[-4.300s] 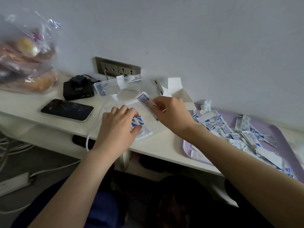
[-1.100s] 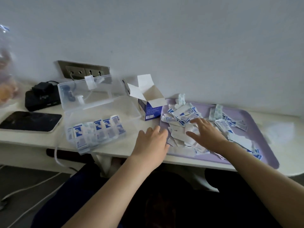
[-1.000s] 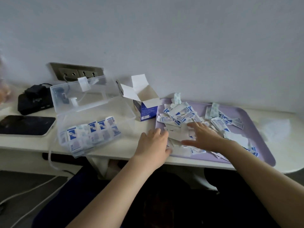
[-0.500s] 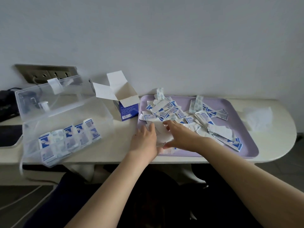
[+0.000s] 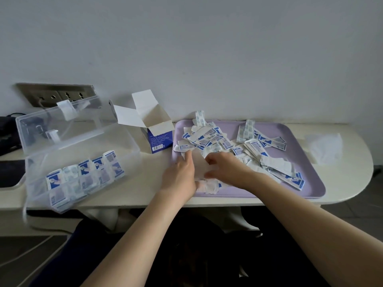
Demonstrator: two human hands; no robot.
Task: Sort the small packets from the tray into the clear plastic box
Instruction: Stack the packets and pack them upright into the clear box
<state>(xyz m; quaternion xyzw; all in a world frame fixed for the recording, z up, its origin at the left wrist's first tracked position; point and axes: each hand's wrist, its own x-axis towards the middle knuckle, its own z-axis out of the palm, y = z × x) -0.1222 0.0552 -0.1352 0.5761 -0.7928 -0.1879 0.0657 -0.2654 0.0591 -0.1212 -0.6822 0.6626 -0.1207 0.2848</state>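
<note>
Picking through packets at near left of the tray.
Gripping one white packet with left hand and right hand.

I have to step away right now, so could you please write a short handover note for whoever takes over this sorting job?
Left hand: lies against the left edge of a pale packet at the near-left corner of the tray; its grip is not visible.
Right hand: pinches the same packet from the right.
Clear plastic box: left of the tray, lid open.
Done: one row of packets lies along the box's near side.
Left: the held packet and the large loose pile on the tray.
An open carton stands between box and tray.
</note>
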